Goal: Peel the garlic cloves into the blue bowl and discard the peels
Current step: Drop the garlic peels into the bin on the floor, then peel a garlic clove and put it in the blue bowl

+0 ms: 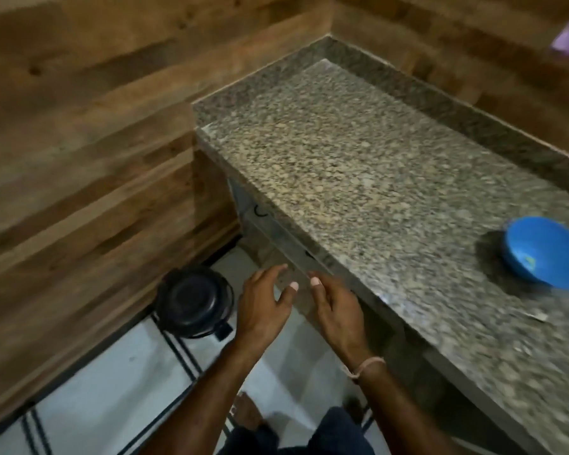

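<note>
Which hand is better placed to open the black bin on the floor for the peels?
Probably the left hand: it hangs right beside the closed black bin. The right hand sits farther away, next to the granite counter edge.

Speckled polished granite counter (358, 165), wood-plank walls (79, 126), glossy blue plastic-looking bowl (546, 254), smooth pale tiled floor (119, 372).

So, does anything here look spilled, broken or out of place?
Not much. The blue bowl sits on the granite counter, and a small pale scrap lies loose near it, too blurred to identify. The black lidded bin stands shut on the floor. Both hands, left hand and right hand, are open and empty.
</note>
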The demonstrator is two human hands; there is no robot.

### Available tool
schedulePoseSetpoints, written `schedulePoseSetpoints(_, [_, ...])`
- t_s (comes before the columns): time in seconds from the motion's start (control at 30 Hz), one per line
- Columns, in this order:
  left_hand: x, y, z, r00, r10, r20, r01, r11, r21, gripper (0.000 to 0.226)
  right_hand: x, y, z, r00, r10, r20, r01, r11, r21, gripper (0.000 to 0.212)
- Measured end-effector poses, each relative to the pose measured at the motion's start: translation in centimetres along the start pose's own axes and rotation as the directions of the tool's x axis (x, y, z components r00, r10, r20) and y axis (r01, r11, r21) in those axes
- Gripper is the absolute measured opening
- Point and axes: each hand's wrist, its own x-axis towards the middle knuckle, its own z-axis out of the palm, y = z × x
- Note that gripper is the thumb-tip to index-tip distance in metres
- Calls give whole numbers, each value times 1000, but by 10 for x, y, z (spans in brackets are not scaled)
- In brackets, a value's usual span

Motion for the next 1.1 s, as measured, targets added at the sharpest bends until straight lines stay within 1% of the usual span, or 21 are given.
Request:
schedulePoseSetpoints(0.1, [-10, 48, 48, 995, 82, 55, -84, 996, 31, 39, -12, 35, -63, 996, 15, -85, -19, 999, -42, 42])
schedulePoseSetpoints(0.17, [-15, 75, 77, 990, 117, 75, -121, 991, 48, 38, -17, 54, -98, 991, 33, -129, -42, 997, -70, 38])
schedulePoseSetpoints(0.27, [-29, 121, 133, 972, 176, 153, -183, 983, 30, 36, -30, 96, -157, 972, 78, -222, -104, 989, -108, 34])
schedulePoseSetpoints(0.4, [-38, 161, 193, 941, 237, 240, -249, 968, 18, 38, -42, 140, -212, 943, 125, -308, -163, 982, -101, 32])
schedulePoseSetpoints(0.47, [-40, 176, 220, 927, 254, 277, -268, 963, 13, 38, -45, 160, -236, 934, 144, -326, -196, 972, -130, 31])
schedulePoseSetpoints(0.53, [-38, 186, 240, 912, 265, 313, -288, 957, 30, 38, -47, 178, -254, 924, 182, -335, -243, 958, -149, 33])
schedulePoseSetpoints(0.6, [-33, 194, 259, 897, 275, 346, -313, 948, 56, 36, -49, 193, -270, 906, 227, -358, -294, 944, -147, 39])
schedulePoseSetpoints(0.67, [-26, 198, 275, 882, 295, 368, -348, 934, 85, 34, -50, 208, -283, 887, 266, -378, -344, 926, -154, 39])
schedulePoseSetpoints(0.83, [-1, 212, 313, 839, 361, 408, -453, 878, 155, 33, -37, 234, -313, 850, 363, -381, -480, 831, -279, 51])
schedulePoseSetpoints(0.9, [6, 214, 325, 809, 401, 430, -510, 842, 177, 31, -29, 235, -320, 834, 398, -383, -523, 793, -313, 58])
schedulePoseSetpoints(1.0, [10, 212, 336, 768, 462, 444, -577, 799, 167, 19, -17, 235, -322, 830, 400, -389, -541, 748, -385, 63])
schedulePoseSetpoints(1.07, [12, 210, 340, 771, 459, 442, -573, 802, 169, 11, -13, 237, -319, 833, 396, -387, -542, 727, -422, 66])
schedulePoseSetpoints(1.1, [12, 211, 342, 774, 453, 443, -571, 802, 177, 12, -12, 239, -318, 830, 392, -396, -544, 724, -424, 67])
